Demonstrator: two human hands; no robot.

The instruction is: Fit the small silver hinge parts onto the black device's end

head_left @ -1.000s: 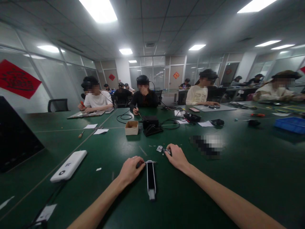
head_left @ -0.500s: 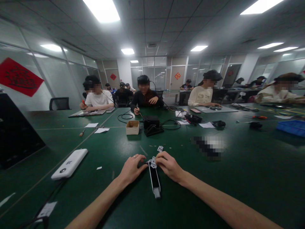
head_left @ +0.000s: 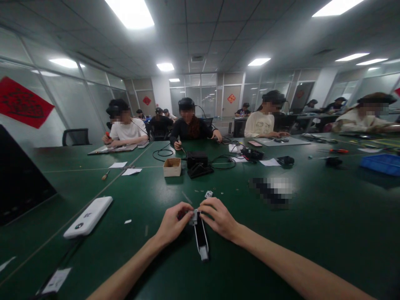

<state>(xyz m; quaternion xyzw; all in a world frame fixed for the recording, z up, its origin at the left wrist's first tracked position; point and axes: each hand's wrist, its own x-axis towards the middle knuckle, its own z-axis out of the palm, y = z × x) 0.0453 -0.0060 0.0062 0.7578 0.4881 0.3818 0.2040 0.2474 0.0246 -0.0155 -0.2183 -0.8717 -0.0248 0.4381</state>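
Observation:
A narrow black device with a white frame (head_left: pixel 201 235) lies lengthwise on the green table, its grey block end towards me. At its far end sits a small light-grey bracket plate (head_left: pixel 193 218). My left hand (head_left: pixel 174 221) is closed on the plate's left side, thumb and fingers pinching it. My right hand (head_left: pixel 219 218) is curled over the device's far right corner, fingertips close to the plate's right edge; what those fingers grip is hidden. Just beyond my right fingers lies a second small plate with holes (head_left: pixel 208 194).
On the left lies a white power bank (head_left: pixel 88 217) with a cable. An open cardboard box (head_left: pixel 172 168) and a black device (head_left: pixel 197 163) stand ahead. Far right is a blue basket (head_left: pixel 381 164). Several people sit across the table.
The bracket plate has shifted left and turned, from my right fingers towards my left thumb. My right hand has moved slightly left. Across the table, a person's hand has lowered to the table.

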